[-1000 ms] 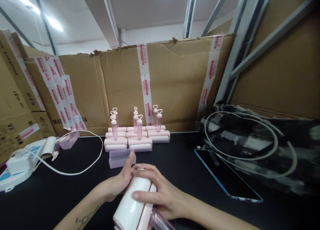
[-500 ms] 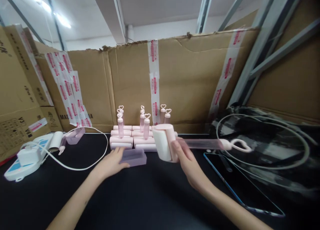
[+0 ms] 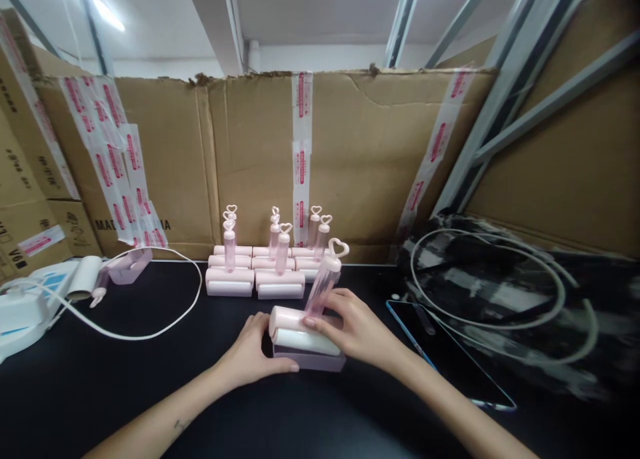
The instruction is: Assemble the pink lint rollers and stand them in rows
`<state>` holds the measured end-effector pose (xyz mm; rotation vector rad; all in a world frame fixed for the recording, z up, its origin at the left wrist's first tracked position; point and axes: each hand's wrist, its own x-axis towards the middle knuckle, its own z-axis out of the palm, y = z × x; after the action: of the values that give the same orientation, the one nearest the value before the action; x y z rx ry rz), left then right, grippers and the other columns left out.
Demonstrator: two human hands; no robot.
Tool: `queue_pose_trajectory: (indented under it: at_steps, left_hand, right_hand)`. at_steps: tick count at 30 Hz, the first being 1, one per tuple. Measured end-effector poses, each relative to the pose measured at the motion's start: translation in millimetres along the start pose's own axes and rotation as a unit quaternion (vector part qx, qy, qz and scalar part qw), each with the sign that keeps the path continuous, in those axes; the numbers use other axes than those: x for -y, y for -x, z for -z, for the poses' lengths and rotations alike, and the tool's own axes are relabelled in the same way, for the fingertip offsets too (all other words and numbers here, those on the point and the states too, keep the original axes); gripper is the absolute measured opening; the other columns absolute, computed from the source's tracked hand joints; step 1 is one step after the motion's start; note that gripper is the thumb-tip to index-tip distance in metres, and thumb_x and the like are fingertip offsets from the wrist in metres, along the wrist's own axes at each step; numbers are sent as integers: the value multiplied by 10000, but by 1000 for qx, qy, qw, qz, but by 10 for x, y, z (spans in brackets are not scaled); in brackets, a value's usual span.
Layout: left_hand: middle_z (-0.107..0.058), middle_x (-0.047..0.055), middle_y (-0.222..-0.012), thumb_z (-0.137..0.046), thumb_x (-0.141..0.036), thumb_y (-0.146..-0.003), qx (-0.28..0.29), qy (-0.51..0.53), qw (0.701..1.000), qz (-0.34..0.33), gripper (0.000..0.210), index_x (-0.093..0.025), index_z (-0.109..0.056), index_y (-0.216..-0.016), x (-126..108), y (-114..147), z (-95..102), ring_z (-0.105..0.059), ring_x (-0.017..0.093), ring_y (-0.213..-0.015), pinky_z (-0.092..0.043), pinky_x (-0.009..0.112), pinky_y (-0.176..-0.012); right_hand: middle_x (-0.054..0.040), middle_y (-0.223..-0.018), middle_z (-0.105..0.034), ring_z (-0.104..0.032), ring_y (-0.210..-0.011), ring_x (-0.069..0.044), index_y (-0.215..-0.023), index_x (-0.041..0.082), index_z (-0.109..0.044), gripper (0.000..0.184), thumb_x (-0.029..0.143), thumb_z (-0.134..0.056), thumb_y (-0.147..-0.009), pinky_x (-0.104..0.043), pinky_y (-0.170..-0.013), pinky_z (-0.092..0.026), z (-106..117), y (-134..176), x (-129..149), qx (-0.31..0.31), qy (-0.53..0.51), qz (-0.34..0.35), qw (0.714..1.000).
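A pink lint roller (image 3: 286, 316) with a white roll (image 3: 306, 341) rests in, or just above, a translucent purple cover (image 3: 310, 360) on the black table. Its clear pink handle (image 3: 321, 287) tilts up to the right and ends in a heart-shaped loop. My right hand (image 3: 357, 322) is closed around the base of the handle, the thumb on the pink housing. My left hand (image 3: 250, 354) grips the left end of the cover between thumb and fingers. Behind them, several similar lint rollers (image 3: 229, 277) stand in rows with handles upright.
A phone (image 3: 445, 352) lies to the right beside a coiled white cable (image 3: 500, 231) on dark plastic. At left are a power strip (image 3: 50, 296), a loose white roll (image 3: 86, 278) and another purple cover (image 3: 131, 267). Cardboard (image 3: 250, 146) walls the back.
My right hand has brought the lint roller left and down onto the cover, turning its handle from sideways to upward. My left hand has drawn the cover nearer and to the right.
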<state>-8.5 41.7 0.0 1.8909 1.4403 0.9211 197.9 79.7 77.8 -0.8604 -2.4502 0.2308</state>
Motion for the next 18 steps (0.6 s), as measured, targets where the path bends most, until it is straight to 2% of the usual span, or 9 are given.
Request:
queue_pose_trajectory:
  at_steps: [4,12,18]
  left_hand:
    - [-563,74,-989,-734,-479,-586,7,-18,1000,-21,598,-164,-563,-1065,-37,-7,10,-485,259,-938,-403,376,-836]
    - [-559,61,-982,-738,-494,-572,32,-31,998,-33,661,-176,-557,-1122,-46,11,49,-473,259,-944,-396,380,-849]
    - [-546,43,-937,-740,-509,-556,53,-50,997,-36,595,-174,-585,-1023,-90,19,74,-475,249,-924,-403,376,-840]
  right_hand:
    - [-40,-832,-682,-619,-797,-208,-819,188,-628,224,377,-514,-861,-356,-798,-411,88,20,51,31,30,23,999]
    - [-52,-821,-665,-604,-772,-210,-853,181,-610,247,392,-485,-876,-349,-767,-415,119,58,98,55,55,13,997]
    - [-39,-747,-626,-580,-702,-188,-767,176,-565,280,398,-452,-897,-362,-766,-398,184,97,185,82,97,14,992]
